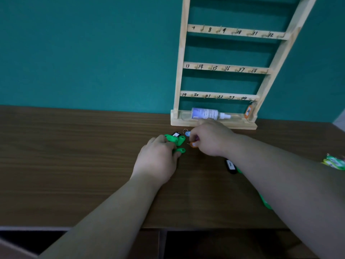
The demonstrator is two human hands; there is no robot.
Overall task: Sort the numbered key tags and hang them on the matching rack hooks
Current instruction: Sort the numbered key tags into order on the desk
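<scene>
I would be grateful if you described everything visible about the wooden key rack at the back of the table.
The key rack is a pale, bare-looking wooden frame: two uprights joined by cross rails, with a shallow tray at its base. Three rails show, hand-numbered 7-12, 13-18 and 19-24, with small hooks beside the numbers. It stands on the table against the wall; its top is out of view. An orange tag hangs by 24, and a bottle lies in the tray.
</scene>
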